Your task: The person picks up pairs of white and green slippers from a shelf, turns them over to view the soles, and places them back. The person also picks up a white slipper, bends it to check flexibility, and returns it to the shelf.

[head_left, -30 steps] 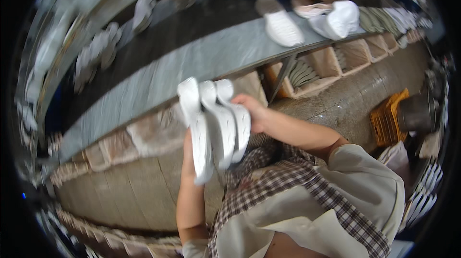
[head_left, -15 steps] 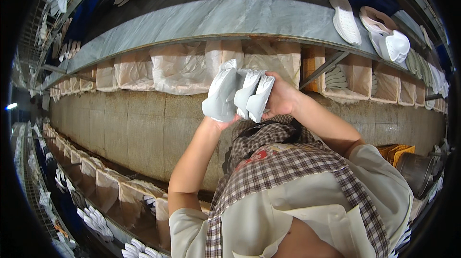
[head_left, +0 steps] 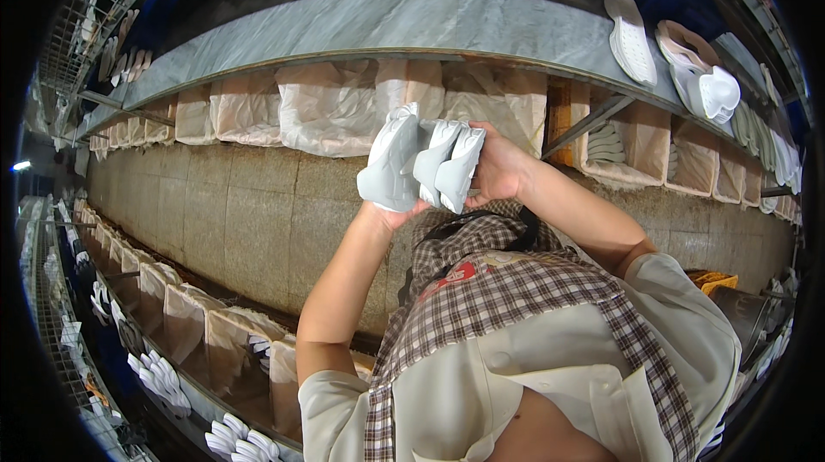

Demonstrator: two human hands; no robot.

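Note:
Between my two hands stands a small row of pale grey-white shoe soles with raised, sculpted sides. The leftmost sole (head_left: 389,166) is set a little apart from the middle sole (head_left: 431,165) and the right sole (head_left: 460,168), which lie against each other. My left hand (head_left: 399,216) is closed under the leftmost one, its fingers mostly hidden behind the soles. On the other side, my right hand (head_left: 502,166) grips the right end of the row, thumb low and fingers around the far edge. The soles are held in the air in front of my checked apron (head_left: 507,290).
Ahead runs a long grey bench (head_left: 344,28), with a white sole (head_left: 631,41) and a white moulded sole (head_left: 710,92) at its right. Below it stand lined bins (head_left: 326,110), some with soles inside. Behind at left, another shelf carries white sole bundles (head_left: 160,383).
The view has turned slightly. My hands and the held soles have shifted a little left, and the soles stay gripped between them.

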